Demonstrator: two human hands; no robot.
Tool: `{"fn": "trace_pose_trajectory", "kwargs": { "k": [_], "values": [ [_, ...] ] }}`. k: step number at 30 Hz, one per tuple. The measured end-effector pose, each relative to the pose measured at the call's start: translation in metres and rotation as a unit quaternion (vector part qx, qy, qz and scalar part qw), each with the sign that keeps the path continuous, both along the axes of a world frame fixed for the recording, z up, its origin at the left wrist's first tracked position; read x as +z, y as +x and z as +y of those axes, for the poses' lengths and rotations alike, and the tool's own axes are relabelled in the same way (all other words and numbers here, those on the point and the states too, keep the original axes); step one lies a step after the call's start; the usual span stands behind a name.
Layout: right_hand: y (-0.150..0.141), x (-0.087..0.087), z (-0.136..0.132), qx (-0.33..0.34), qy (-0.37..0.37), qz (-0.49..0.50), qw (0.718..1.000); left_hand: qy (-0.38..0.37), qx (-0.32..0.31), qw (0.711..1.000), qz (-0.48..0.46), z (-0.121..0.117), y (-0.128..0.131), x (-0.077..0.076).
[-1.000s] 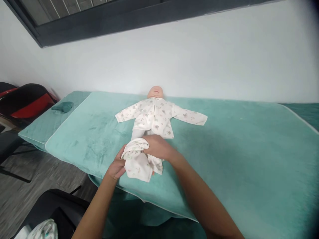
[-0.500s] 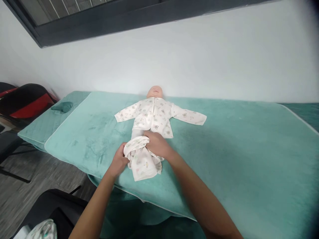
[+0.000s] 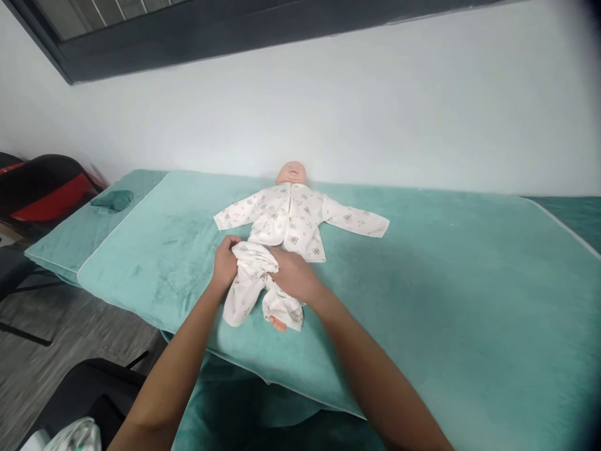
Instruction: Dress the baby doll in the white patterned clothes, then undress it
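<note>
The left hand [image 3: 226, 265] pinched the left edge of the pants [image 3: 248, 275]; the pants covered the legs of the doll [image 3: 291, 173], near the bed's [image 3: 422, 288] near edge; the shirt [image 3: 295, 216] lay far of them; the right hand [image 3: 295, 275] gripped their right edge.

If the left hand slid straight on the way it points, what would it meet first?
Apart from the white printed trousers it holds, the left hand would probably meet the white, long-sleeved printed jacket first, near one sleeve; the hand's height is unclear.
</note>
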State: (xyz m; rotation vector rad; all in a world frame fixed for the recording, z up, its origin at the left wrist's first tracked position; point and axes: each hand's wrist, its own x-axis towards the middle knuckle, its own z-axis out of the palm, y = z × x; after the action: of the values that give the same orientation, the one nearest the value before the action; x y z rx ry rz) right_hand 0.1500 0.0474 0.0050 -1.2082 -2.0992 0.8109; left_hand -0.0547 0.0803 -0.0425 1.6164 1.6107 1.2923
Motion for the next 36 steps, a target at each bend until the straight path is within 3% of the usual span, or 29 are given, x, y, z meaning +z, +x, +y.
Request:
{"fn": "trace_pose_trajectory", "kwargs": {
  "k": [5, 8, 12, 16, 19, 23, 26, 30, 33, 36],
  "values": [
    [-0.012, -0.005, 0.007, -0.130, -0.030, -0.070, 0.989, 0.029, 0.008, 0.986, 0.165, -0.002, 0.011, -0.007],
    [-0.015, -0.007, 0.010, -0.161, -0.027, -0.064, 0.985, 0.009, 0.021, 0.977, 0.213, -0.006, 0.012, -0.011],
    [-0.012, -0.006, 0.012, -0.159, -0.047, -0.017, 0.986, 0.005, -0.020, 0.998, 0.065, -0.008, 0.007, -0.008],
    [-0.009, -0.008, 0.010, -0.161, -0.045, 0.013, 0.986, 0.027, -0.086, 0.991, -0.094, -0.026, 0.001, -0.008],
    [-0.010, -0.011, 0.009, -0.159, -0.042, 0.032, 0.986, 0.028, -0.087, 0.994, -0.064, -0.038, 0.004, -0.013],
    [-0.007, -0.009, 0.007, -0.125, -0.056, 0.036, 0.990, 0.010, 0.003, 1.000, 0.015, -0.033, 0.015, -0.014],
    [0.009, -0.003, 0.007, -0.082, -0.074, 0.044, 0.993, -0.014, 0.053, 0.998, 0.015, -0.025, 0.019, -0.006],
    [0.038, 0.004, 0.006, -0.028, -0.060, 0.086, 0.994, -0.049, 0.014, 0.995, -0.090, -0.025, 0.010, 0.014],
    [0.047, 0.003, 0.005, -0.058, -0.024, 0.147, 0.987, -0.004, -0.002, 0.987, -0.163, -0.024, 0.004, 0.033],
    [0.044, -0.003, 0.004, -0.113, 0.056, 0.208, 0.970, 0.031, -0.005, 0.990, -0.140, -0.010, 0.011, 0.051]
  ]
}}
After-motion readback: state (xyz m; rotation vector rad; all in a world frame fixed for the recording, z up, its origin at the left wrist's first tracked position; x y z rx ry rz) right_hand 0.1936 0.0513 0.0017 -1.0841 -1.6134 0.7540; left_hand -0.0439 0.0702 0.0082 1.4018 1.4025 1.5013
